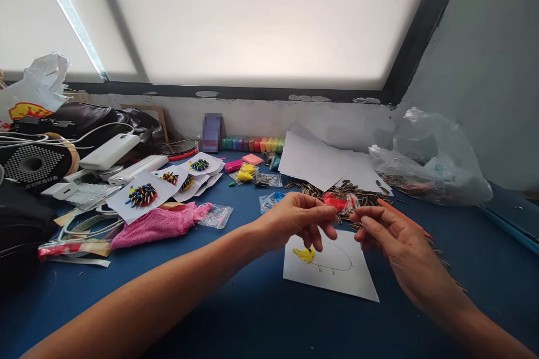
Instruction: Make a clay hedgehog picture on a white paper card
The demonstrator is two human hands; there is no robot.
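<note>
1. Landmark: drawing sheet (pixel 337 283), flat on the blue counter (pixel 236 314). Pencil-like animal outline on it; yellow clay (pixel 304 255) fills the head end, body unfilled.
2. Red packet (pixel 336 202): held up above the far edge of the drawing sheet, between both hands. Clear plastic, red stuff inside, probably clay.
3. Left hand (pixel 305 216): narrow grip, thumb and finger pinching the packet's left end, other fingers curled over the sheet.
4. Right hand (pixel 396 238): narrow grip, seems to pinch the clear right end, just off the sheet's right side. Exact contact too small to tell.
5. Step in hand, my judgement: two-handed handling of the red packet, maybe at opening. Next move calls for firm fingertips on both ends; thin film could slip or tear suddenly. Can't tell if it's sealed.
6. Other containers: blue packet (pixel 273 200), beyond the sheet and left, blue contents. Yellow packet (pixel 246 172), farther that way, yellow lump on or in it. Clear bag (pixel 219 216), well left of the sheet, pink bit at its mouth. Big plastic bag (pixel 438 165), beyond the sheet and right, dark contents low down, unclear.
7. Loose seeds (pixel 310 190): heaped beyond the sheet, not bagged.
</note>
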